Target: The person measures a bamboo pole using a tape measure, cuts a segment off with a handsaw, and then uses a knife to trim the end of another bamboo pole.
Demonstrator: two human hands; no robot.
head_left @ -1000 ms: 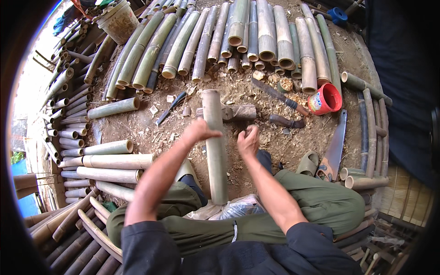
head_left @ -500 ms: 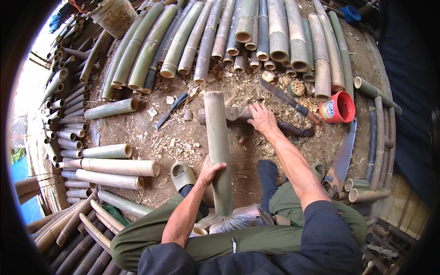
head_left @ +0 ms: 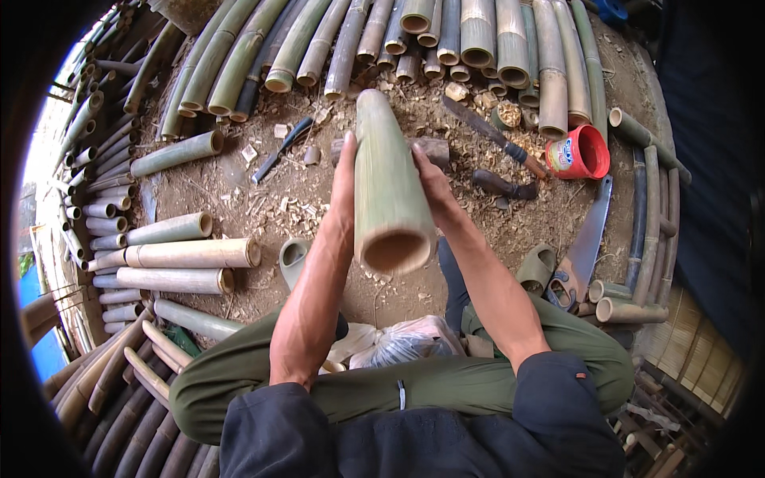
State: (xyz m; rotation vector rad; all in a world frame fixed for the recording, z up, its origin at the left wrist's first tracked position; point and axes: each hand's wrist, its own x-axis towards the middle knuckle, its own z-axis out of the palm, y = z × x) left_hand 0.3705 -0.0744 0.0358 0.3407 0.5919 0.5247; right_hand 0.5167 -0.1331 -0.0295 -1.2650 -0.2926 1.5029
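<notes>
A thick greenish bamboo section [head_left: 389, 171] is raised in front of me, its hollow end tilted toward me. My left hand [head_left: 343, 179] grips its left side and my right hand [head_left: 433, 182] its right side; most fingers are hidden behind or beside it. Under and beyond it, a short wooden log [head_left: 437, 151] lies across the ground, partly covered by the bamboo. Right of my right hand rests a dark curved piece [head_left: 504, 184], its kind unclear. A long-bladed machete [head_left: 482, 126] lies farther off, and a dark-handled blade tool [head_left: 283, 151] lies to the left.
A red plastic tub [head_left: 563, 157] lies tipped at the right, above a handsaw [head_left: 586, 235]. Bamboo poles [head_left: 478, 36] line the far side; more cut lengths [head_left: 191, 253] are stacked left. Wood chips [head_left: 279, 199] litter the dirt. A plastic bag [head_left: 414, 341] sits between my legs.
My right hand has left the log and come onto the bamboo's right side. The bamboo has been lifted and tilted, its hollow end now facing me; my left hand has moved farther up it.
</notes>
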